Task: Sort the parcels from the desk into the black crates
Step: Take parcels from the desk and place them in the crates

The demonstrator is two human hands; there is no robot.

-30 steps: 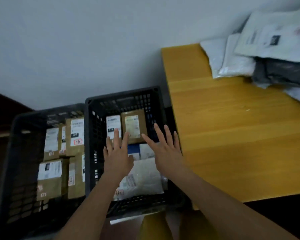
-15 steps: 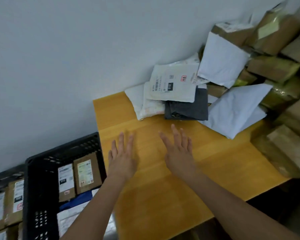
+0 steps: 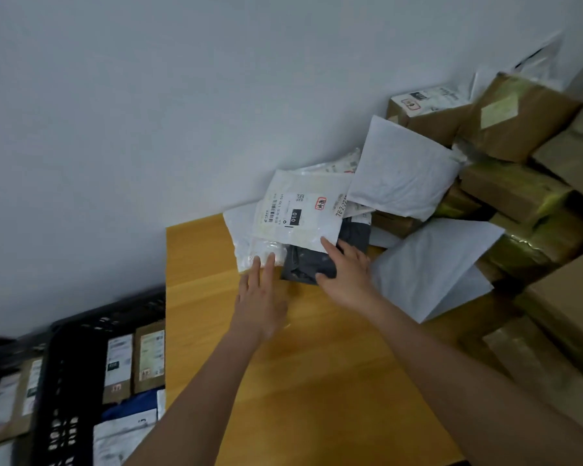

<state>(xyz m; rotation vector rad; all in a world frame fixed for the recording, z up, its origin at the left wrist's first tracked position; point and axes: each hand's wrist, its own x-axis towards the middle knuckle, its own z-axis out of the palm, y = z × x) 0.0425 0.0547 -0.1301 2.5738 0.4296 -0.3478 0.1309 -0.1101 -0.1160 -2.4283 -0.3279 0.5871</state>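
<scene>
A pile of parcels lies at the far end of the wooden desk (image 3: pixel 317 381). On top sits a white mailer with a printed label (image 3: pixel 300 210), over a dark grey bag (image 3: pixel 312 260) and a white padded pouch (image 3: pixel 246 243). My left hand (image 3: pixel 261 297) reaches forward with straight fingers, its tips touching the white pouch's near edge. My right hand (image 3: pixel 345 272) rests on the grey bag, with the index finger at the labelled mailer's lower edge and the thumb against the bag's near edge. Two black crates (image 3: pixel 64 338) stand at lower left, holding parcels.
Brown taped cardboard boxes (image 3: pixel 519 119) are stacked at the right of the desk, with large white mailers (image 3: pixel 401 169) leaning on them. A pale wall runs behind. The desk's left edge borders the nearer crate.
The view swung right from the crates to the desk. Both hands moved forward across the desk and now touch the parcels at the pile's near edge.
</scene>
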